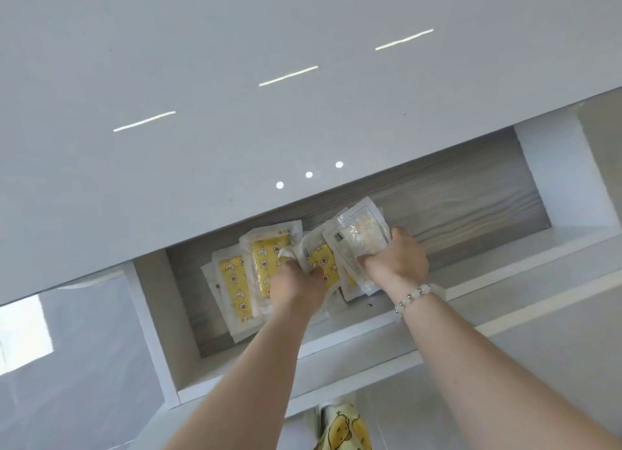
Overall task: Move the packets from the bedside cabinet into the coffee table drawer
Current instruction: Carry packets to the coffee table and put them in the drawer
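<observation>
The packets lie heaped and overlapping in the open drawer, beneath and left of the left hand. Its fingers are buried among them, so I cannot tell its grip. The right hand curls round a clear packet tilted atop the heap. This looks like the depositing step; next, both hands need to let go and withdraw. The packet print is too blurred to read; only a yellow cartoon pattern shows.

We see bare forearms. A bracelet of pale round beads sits behind the right hand. Below shows yellow cartoon-print clothing.
</observation>
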`<state>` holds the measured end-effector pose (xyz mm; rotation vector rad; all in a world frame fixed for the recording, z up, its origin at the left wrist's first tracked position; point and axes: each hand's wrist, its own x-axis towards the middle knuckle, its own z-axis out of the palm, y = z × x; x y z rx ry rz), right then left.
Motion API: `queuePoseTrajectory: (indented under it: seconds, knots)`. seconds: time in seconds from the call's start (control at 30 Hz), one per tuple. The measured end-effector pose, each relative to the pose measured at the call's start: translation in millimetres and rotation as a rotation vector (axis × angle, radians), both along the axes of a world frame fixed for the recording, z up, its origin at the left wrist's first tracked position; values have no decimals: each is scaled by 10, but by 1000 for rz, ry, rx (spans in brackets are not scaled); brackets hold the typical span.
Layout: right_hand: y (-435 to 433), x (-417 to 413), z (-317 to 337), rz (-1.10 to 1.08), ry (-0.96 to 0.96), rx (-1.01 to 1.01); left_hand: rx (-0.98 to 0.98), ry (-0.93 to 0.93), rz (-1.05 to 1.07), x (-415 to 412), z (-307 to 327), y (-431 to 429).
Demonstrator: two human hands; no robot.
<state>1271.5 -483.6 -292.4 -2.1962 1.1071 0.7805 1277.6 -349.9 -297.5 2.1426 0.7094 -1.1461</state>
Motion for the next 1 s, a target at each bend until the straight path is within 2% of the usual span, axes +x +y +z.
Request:
queuePoseTrajectory:
  seconds: [0.17,0.27,0.33,0.43,0.5,0.6,0.7,0.87,1.0]
  knots:
    - [-5,-5,2,106,41,-84,174,-78,-349,20,54,79]
    - [18,-37,99,204,91,-138,275,-24,-529,36,160,168]
    - [62,-51,240,280,111,-189,302,24,-575,40,290,225]
    - [166,-10,629,437,30,-267,339,53,-660,31,595,310]
    - [239,60,983,545,-114,-287,352,-6,-751,49,898,373]
    - [323,292,1692,664,-332,-289,380,-239,-803,202,1568,457]
    - [383,683,2671,709,-548,-368,421,-459,-862,544,2561,564]
    - [749,1005,4525,810,-626,-372,430,-593,-817,1012,4374,1003]
    - [1250,994,5421,1051,-640,-285,483,-623,-712,931,5370,1516]
